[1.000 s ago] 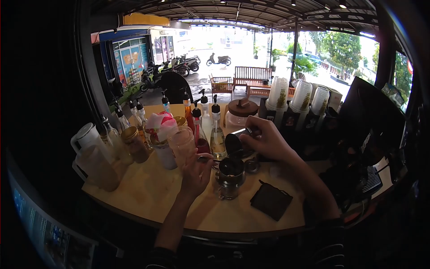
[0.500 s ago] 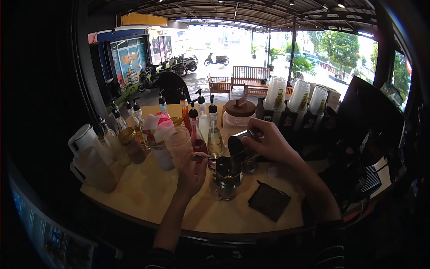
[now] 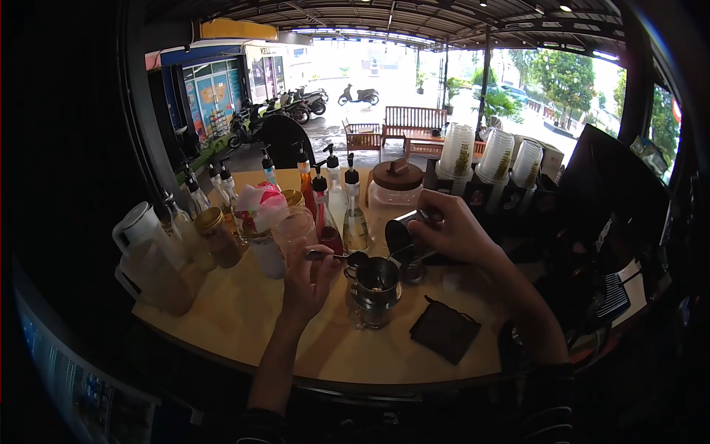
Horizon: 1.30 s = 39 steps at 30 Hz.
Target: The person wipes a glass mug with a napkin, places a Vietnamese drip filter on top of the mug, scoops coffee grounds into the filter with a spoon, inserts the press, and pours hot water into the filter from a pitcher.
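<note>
My left hand [image 3: 307, 285] pinches the handle of a spoon [image 3: 358, 260]. Its dark bowl hangs beside the rim of a metal pot [image 3: 375, 300] with a side handle, which stands on the counter on what looks like a glass base. Some pale bits show inside the pot, too small to name. Above and to the right, my right hand [image 3: 452, 231] grips a small metal cup [image 3: 400, 234], tilted with its dark mouth facing left. A thin dark piece runs below that cup toward the pot; I cannot tell what it belongs to.
A folded dark cloth [image 3: 445, 330] lies right of the pot. Behind stand pump bottles [image 3: 356, 222], a wooden-lidded jar [image 3: 397, 185] and stacked plastic cups [image 3: 456, 152]. Left are a clear jar [image 3: 294, 231], lidded jars [image 3: 219, 235] and pitchers [image 3: 155, 277]. A dark screen [image 3: 614, 192] stands right.
My left hand has drawn the spoon left, off the pot's opening to its rim. My right hand and the small cup have shifted slightly right, leaving the pot's mouth more visible.
</note>
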Available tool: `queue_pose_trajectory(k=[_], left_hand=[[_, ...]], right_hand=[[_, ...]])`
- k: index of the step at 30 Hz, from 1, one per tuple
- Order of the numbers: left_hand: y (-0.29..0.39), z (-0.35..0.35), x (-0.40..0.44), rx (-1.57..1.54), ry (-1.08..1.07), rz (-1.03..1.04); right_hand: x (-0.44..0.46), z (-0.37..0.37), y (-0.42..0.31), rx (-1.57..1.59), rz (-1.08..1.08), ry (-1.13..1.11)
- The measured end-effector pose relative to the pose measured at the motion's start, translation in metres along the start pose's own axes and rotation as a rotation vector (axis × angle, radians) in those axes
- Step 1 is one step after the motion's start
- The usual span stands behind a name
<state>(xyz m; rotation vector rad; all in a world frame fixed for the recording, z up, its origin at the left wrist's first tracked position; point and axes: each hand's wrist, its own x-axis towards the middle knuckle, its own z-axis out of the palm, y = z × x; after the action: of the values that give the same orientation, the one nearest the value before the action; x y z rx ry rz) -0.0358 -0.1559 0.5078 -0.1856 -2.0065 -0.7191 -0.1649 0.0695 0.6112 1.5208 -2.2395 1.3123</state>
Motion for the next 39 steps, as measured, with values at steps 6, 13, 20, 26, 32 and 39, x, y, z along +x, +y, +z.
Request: queue_pose_trajectory(k=[6,13,20,26,32,39], left_hand=[[0.000,-0.003,-0.001,0.027,0.024,0.011],[0.002,-0.006,-0.003,0.007,0.021,0.005],[0.010,-0.007,-0.003,-0.009,0.025,-0.014],[0.010,0.000,-0.004,0.011,0.029,0.035],[0.020,0.007,-0.004,-0.016,0.062,0.028],[0.021,0.014,-0.015,-0.049,0.068,0.025]], right_hand=[[0.006,0.000,0.001,-0.122,-0.071,0.011],[0.011,0.008,-0.002,-0.071,-0.078,0.015],[0.005,0.009,-0.010,0.008,-0.082,-0.020],[-0.007,-0.004,-0.011,-0.065,-0.027,-0.024],[-0.030,0.007,0.026,0.464,0.126,0.265],[-0.082,0.048,0.125,0.813,0.309,0.576]])
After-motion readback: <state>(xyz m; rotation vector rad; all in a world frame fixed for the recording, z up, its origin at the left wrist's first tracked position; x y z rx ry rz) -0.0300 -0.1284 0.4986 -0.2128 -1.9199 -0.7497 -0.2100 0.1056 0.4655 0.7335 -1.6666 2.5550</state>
